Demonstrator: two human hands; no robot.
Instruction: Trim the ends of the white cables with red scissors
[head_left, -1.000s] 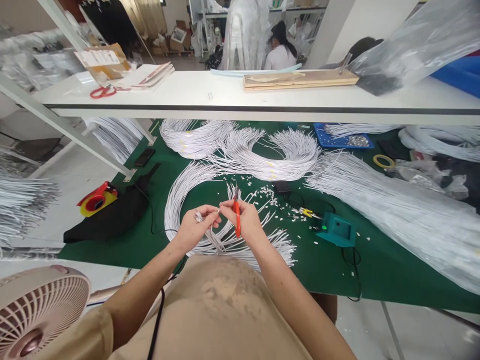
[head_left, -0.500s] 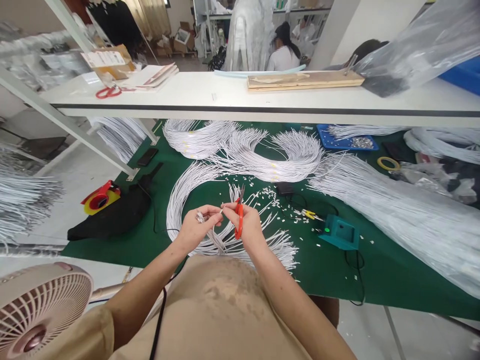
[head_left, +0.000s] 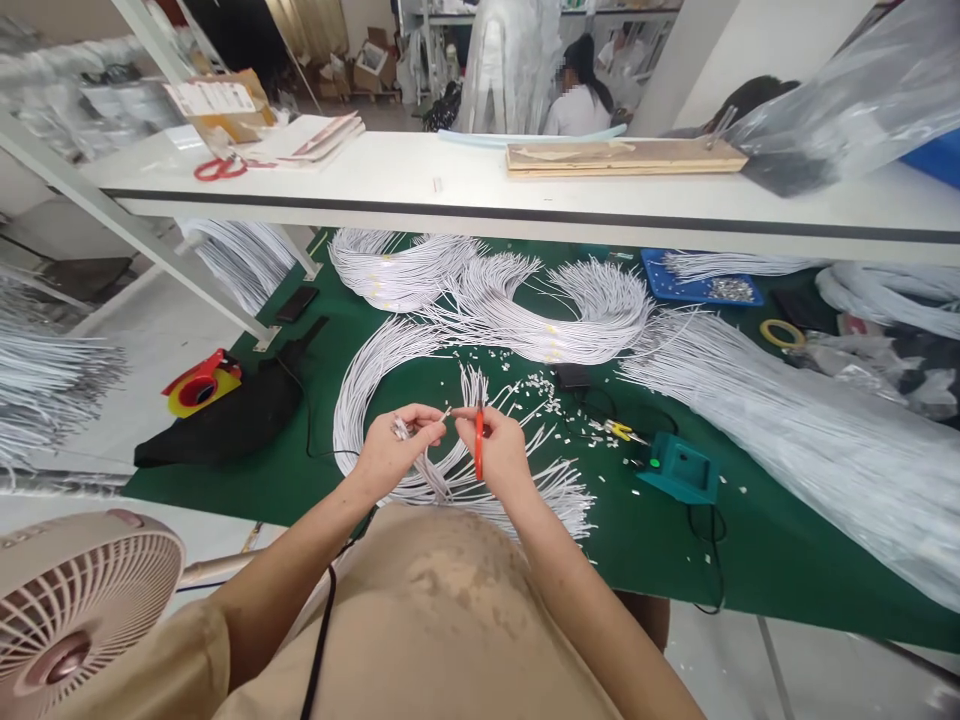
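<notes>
Several thin white wires point(head_left: 435, 482) are gathered in the left hand point(head_left: 396, 445), whose fingers are closed round them, with one wire tip point(head_left: 448, 412) pinched out between thumb and forefinger. Red-handled scissors point(head_left: 479, 448) are gripped in the right hand point(head_left: 498, 452), blades turned toward the far edge of the bench point(head_left: 787, 560); whether the wire tip is touched by that hand's fingertips cannot be told. The gathered wires appear to be led down into a loose coil point(head_left: 351, 390) laid by the bench's near edge, closer to its left corner. Each wire should be light, springy and easily bent, its jacket perhaps slightly slippery; it is best held just behind the tip, where little length is left to flex.
</notes>
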